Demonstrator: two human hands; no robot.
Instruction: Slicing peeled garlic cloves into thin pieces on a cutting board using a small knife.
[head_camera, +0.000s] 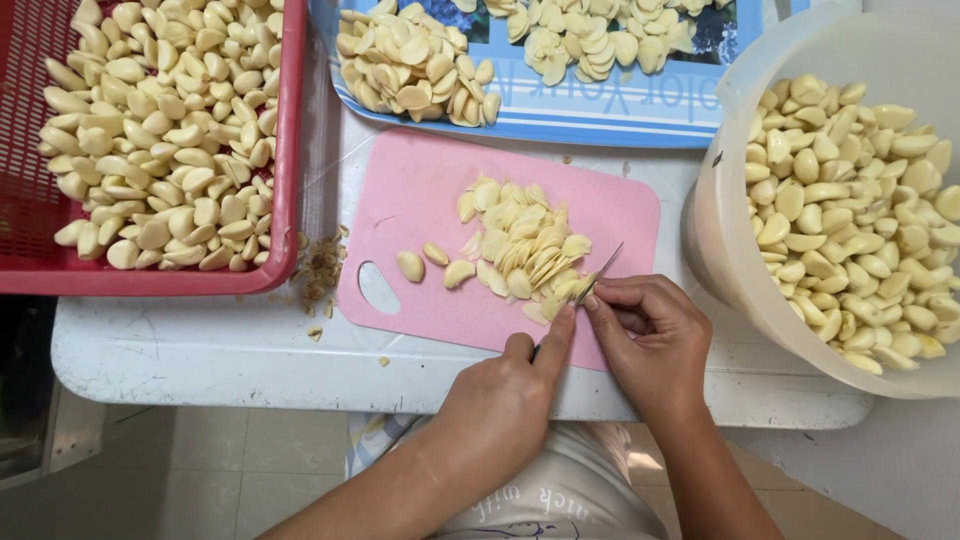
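Pink cutting board (420, 215): knife (598, 274), probably slicing garlic (520, 245).

Garlic preparation at a home-style kitchen worktable.
A pink cutting board (420, 215) sits on a worn white table (200, 350) over a tiled floor (200, 470), ringed by a red plastic basket (20, 210), a blue-striped tray (600, 120) and a pale tub (720, 250), all heaped with peeled cloves.

We see both forearms bare, no sleeves, no rings or watch on our left hand (497, 405) or right hand (650, 345); pale printed cloth over our lap.
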